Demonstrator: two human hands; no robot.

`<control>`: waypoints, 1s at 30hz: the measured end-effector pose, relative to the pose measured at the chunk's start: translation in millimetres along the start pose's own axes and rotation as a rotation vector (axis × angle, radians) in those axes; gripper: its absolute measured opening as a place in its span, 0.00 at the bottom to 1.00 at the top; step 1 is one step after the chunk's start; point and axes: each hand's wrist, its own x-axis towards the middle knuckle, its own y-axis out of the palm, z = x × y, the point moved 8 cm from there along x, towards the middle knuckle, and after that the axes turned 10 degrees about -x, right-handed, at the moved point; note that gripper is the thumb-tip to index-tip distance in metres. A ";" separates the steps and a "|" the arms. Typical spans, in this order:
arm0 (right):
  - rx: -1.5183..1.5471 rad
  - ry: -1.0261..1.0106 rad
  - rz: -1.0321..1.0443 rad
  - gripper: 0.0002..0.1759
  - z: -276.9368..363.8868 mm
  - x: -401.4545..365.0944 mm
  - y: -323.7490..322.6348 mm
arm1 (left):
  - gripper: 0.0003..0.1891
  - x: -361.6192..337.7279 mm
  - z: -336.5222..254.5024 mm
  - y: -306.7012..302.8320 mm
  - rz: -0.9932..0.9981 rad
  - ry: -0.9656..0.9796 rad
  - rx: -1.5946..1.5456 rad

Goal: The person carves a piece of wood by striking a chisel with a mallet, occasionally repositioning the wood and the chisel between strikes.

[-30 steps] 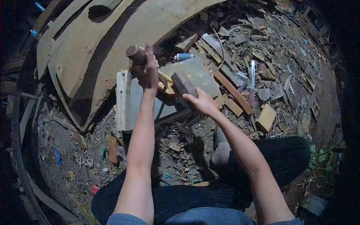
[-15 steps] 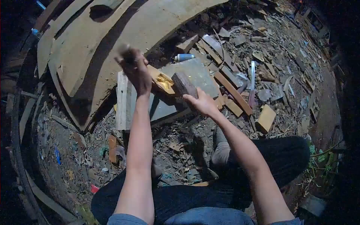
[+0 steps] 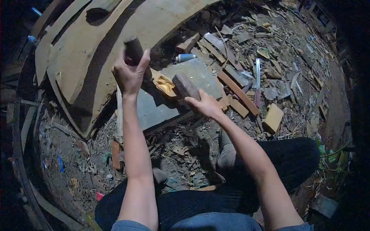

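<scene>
My left hand (image 3: 129, 77) is raised at the left of the work spot, fingers wrapped around a dark cylindrical wooden handle (image 3: 133, 50) whose blunt end points up; its lower part is hidden. My right hand (image 3: 208, 104) is closed on a dark, chunky wooden block (image 3: 185, 85) that looks like a mallet head. Between the two hands lies a yellow carved wood piece (image 3: 165, 84) with a rough hollow cut in it. It rests over a flat grey board (image 3: 158, 115), and the block's end is close to or against it; contact cannot be made out.
Large curved boards (image 3: 84, 57) lie at the upper left. A blue cylindrical container (image 3: 186, 57) sits behind the grey board. To the right are a reddish wood strip (image 3: 239, 93), a metal-bladed tool (image 3: 258, 77) and a yellow wood block (image 3: 273, 118). Chips and scraps litter the ground.
My left hand has moved left and slightly down with the dark handle, away from the carved piece. My right hand and its block have hardly moved; the view has shifted slightly.
</scene>
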 end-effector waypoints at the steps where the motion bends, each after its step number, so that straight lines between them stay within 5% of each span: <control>1: 0.040 -0.009 0.018 0.50 -0.1 0.0 -0.3 | 0.15 1.2 1.6 -5.6 -0.093 -0.026 -0.047; 4: 0.076 -0.021 0.022 0.48 -3.6 2.1 3.4 | 0.07 0.3 20.7 -5.0 -0.247 -0.103 -0.147; 6: 0.076 -0.028 0.010 0.46 -6.1 4.2 6.5 | 0.08 -5.3 24.8 0.6 -0.421 -0.095 -0.761; 18: 0.038 -0.028 0.005 0.53 -5.6 4.0 5.6 | 0.11 -25.5 54.0 24.0 -0.506 -0.228 -0.528; 20: 0.060 -0.050 -0.023 0.52 -5.9 4.5 5.2 | 0.11 -22.4 47.8 25.9 -0.507 -0.101 -0.329; 27: 0.056 -0.036 0.037 0.53 -3.3 1.9 3.8 | 0.10 -21.8 43.5 35.6 -0.466 -0.085 -0.364; 30: 0.078 -0.026 0.001 0.46 -2.5 0.0 0.3 | 0.10 -23.0 29.1 36.5 -0.492 0.024 -0.237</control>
